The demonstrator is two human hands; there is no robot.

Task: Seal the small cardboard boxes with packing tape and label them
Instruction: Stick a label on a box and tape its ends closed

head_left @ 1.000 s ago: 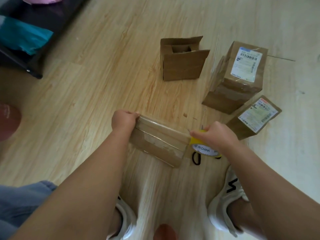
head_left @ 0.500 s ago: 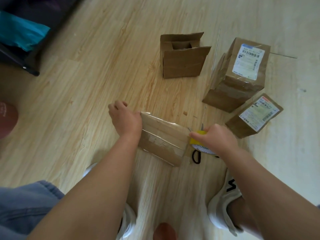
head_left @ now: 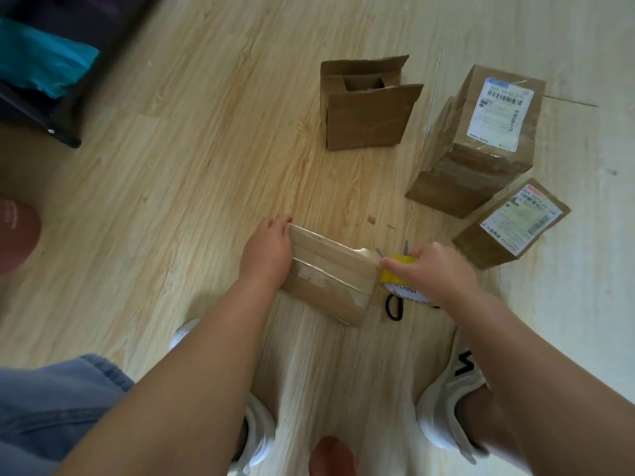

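My left hand (head_left: 266, 252) presses on the left end of the box (head_left: 330, 280), fingers laid nearly straight. My right hand (head_left: 436, 273) has its fingers clamped on the yellow tape roll (head_left: 395, 274) at the box's right end, with tape shining along the top. I judge this seal nearly done; cutting and a label remain. To my right, the tall box (head_left: 481, 142) and the smaller box (head_left: 508, 225) carry labels, making 2 finished. 1 open box (head_left: 364, 121) ahead waits unsealed. The scissors (head_left: 393, 305) lie beneath my right hand. Everything sits on a pale wood-plank floor (head_left: 206, 166), with dark furniture (head_left: 51, 108) far left.
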